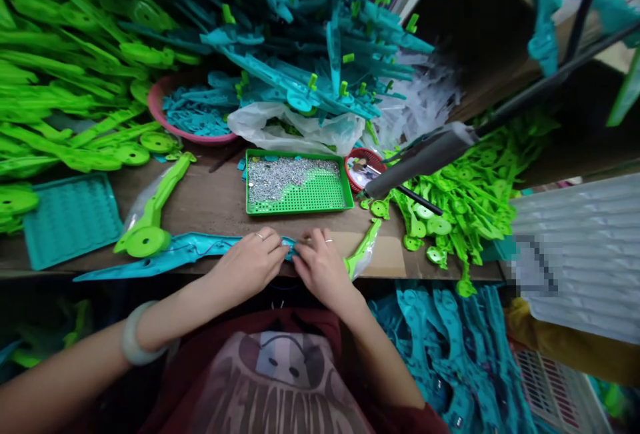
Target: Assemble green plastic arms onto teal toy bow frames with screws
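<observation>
A long blue plastic shell piece [195, 247] with a thin dark wire along its hollow side lies at the table's front edge. My left hand [255, 257] rests over its right part, fingers closed on it. At the right end of the same piece, my right hand [323, 267] has its fingers bent and pinched together close to my left fingertips. Any small part between the fingers is hidden. Just right of my right hand is a green piece with a clear part [364, 251]. Another green piece with a round end [147, 237] touches the blue shell on the left.
A green perforated tray [320, 202] of small metal screws sits ahead, beside a red basket [353, 181]. A dark electric screwdriver [420, 161] hangs at right. Behind are a pink bowl [156, 97] and heaps of blue and green pieces. A teal tray [73, 221] lies left.
</observation>
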{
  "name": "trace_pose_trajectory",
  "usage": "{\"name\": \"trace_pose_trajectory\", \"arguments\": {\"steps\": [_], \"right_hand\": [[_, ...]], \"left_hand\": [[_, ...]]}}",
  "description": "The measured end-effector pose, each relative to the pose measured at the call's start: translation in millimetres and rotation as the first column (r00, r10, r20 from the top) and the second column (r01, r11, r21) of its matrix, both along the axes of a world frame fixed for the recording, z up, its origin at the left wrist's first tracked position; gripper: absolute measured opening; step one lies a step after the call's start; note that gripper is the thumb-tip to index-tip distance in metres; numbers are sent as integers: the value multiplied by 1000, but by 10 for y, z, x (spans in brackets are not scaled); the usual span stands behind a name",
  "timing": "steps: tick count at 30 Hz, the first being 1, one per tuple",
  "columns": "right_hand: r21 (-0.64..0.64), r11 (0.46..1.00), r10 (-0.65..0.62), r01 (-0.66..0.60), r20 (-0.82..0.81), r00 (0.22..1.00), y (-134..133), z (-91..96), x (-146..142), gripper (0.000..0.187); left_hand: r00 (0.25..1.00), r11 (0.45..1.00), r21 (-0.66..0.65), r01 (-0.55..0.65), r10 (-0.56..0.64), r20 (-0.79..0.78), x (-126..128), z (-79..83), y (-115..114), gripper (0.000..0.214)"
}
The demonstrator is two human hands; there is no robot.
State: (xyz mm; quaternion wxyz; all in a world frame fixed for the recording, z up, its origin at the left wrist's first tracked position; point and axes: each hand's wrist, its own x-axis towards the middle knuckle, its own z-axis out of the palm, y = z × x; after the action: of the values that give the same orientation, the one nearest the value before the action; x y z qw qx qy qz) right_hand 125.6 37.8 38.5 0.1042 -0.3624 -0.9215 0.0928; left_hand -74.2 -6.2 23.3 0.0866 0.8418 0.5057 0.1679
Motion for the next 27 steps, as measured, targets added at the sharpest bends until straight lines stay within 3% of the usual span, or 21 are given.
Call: {"name": "trace_pose_trajectory", "arguments": {"steps": [3, 5, 7, 10, 14, 17, 19, 22, 27], "right_hand": [[66, 997, 39, -27, -198, 979, -165, -36, 77, 31], [124, 987, 123, -99, -204, 971, -316, -104, 44, 41], [180, 972, 178, -154, -129, 976, -440, -187, -42, 38], [196, 971, 158, -139, -85, 984, -506, -284, -147, 37], [108, 982, 174, -152, -239, 955, -465, -301, -47, 37], [32, 975, 217, -219, -343, 914, -442, -242, 147, 33], [29, 971, 235, -238, -317, 919, -429, -191, 270, 27], [62, 959, 282, -276, -232, 931, -395, -135, 406, 21], [29, 961, 271, -274, -264, 926, -335, -104, 524, 22]], "left_hand": [[979, 984, -171, 48, -12, 204, -150, 72, 87, 31], [960, 971, -229, 69, -2, 281, -230, 124, 143, 31], [954, 969, -240, 65, 10, 300, -266, 181, 172, 29], [952, 968, -247, 53, 26, 305, -239, 267, 136, 27], [949, 978, -207, 9, 56, 309, -176, 323, 18, 28], [983, 998, -56, -2, 12, 181, -177, 275, -10, 34], [994, 997, 17, 77, -78, 72, -196, 199, 3, 42], [976, 975, 46, 218, -217, -20, -230, 51, 24, 41], [970, 967, 84, 242, -242, -16, -262, -94, 40, 27]]}}
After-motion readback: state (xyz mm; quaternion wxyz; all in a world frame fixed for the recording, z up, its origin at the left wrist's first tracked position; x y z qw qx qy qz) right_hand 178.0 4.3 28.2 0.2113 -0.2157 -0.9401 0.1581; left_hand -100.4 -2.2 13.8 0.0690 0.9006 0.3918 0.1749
